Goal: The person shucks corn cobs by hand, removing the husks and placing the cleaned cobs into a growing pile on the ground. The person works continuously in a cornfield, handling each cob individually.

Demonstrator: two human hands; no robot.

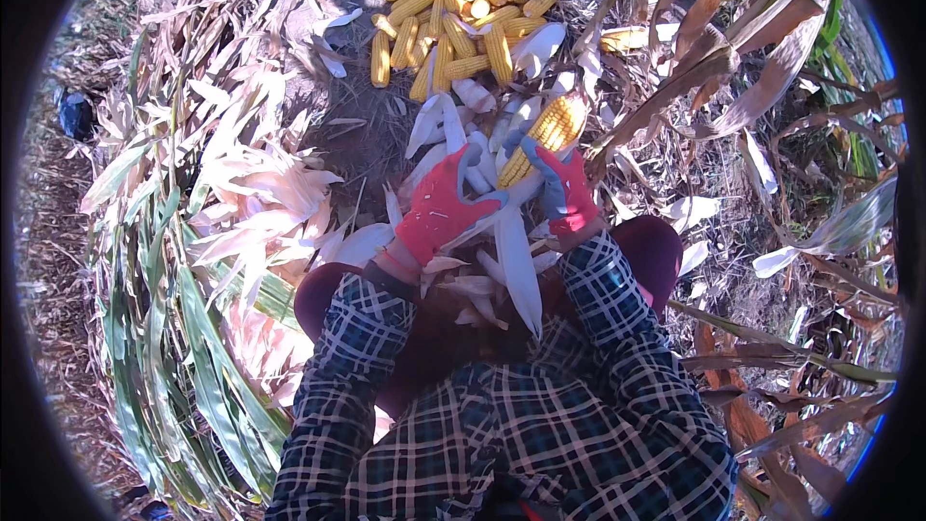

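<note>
A yellow ear of corn [553, 126], its kernels bared, slants upward in front of me with pale husk at its lower end. My right hand [568, 188], in a red glove with grey fingers, holds the ear from its right side. To the left, my left hand [445, 206] wears a matching glove, with thumb and fingers spread apart. Its thumb is close to the husk at the ear's base; whether they touch is unclear. A long pale husk leaf [519, 268] hangs below the hands, between my knees.
Beyond my hands lies a pile of husked corn ears [456, 22] on the ground. Pale loose husks [264, 210] and green stalks [159, 318] spread at left. Dry corn leaves [687, 79] stick out at right, and a partly husked ear [623, 39] lies near them.
</note>
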